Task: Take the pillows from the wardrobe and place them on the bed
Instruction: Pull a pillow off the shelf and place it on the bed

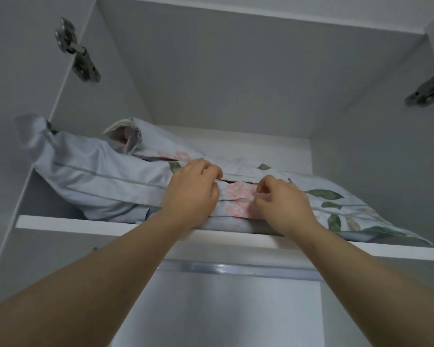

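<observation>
Left hand (191, 194) grips pillows (98, 176); right hand (283, 204) grip unclear.

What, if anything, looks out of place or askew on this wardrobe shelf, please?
Nothing looks damaged, but the pillows lie askew: the plain pillow slumps against the left wall with a corner sticking up, and a corner of the floral pillow overhangs the shelf.

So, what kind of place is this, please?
Most likely the upper compartment of a wardrobe, probably in a bedroom. A white shelf carries pillows in flowered cases, and metal door hinges sit on both side walls.
</observation>
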The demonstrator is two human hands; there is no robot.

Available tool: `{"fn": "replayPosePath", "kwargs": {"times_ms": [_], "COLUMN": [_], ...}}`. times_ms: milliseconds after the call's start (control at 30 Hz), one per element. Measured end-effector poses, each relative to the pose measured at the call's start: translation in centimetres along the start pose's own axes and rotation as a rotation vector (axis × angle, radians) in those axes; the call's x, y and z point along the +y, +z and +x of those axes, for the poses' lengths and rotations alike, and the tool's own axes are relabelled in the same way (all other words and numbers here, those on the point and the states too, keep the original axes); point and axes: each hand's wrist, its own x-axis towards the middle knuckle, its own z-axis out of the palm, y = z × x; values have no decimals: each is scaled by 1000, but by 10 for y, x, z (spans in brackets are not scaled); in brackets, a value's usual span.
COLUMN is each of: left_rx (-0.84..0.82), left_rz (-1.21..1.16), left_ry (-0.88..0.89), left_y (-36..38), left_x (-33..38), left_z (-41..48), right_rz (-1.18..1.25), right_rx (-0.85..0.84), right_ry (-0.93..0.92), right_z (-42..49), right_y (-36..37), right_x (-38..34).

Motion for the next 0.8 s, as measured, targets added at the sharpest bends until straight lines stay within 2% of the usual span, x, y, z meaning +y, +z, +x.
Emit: {"fn": "replayPosePath", "kwargs": {"times_ms": [67, 233, 333, 400, 467, 567, 700, 800], "left_rx": [-35, -404, -498, -474, -359, -194, -329, -313], "left_rz": [19, 176, 222, 316, 421, 452, 408, 416], "left_ry": [30, -31, -81, -85, -72, -68, -200, -306], "left_y": [9, 35, 43, 45, 46, 55, 66, 70], "left_x": [-3, -13, -9, -2, 4, 4, -7, -14], "left_z": [8, 12, 15, 22, 30, 39, 45, 49], "right_rz": [-68, 7, 5, 4, 14, 52, 60, 88], "right_rx": [-61, -396, -477, -513, -540, -548, -530, -511], "right_ry": [17, 118, 119, 117, 112, 111, 112, 101], "right_z": [11, 21, 20, 24, 29, 30, 30, 32], "right_y": [3, 17, 23, 24, 26, 29, 32, 35], "right_x": [6, 27, 32, 34, 36, 43, 47, 48]}}
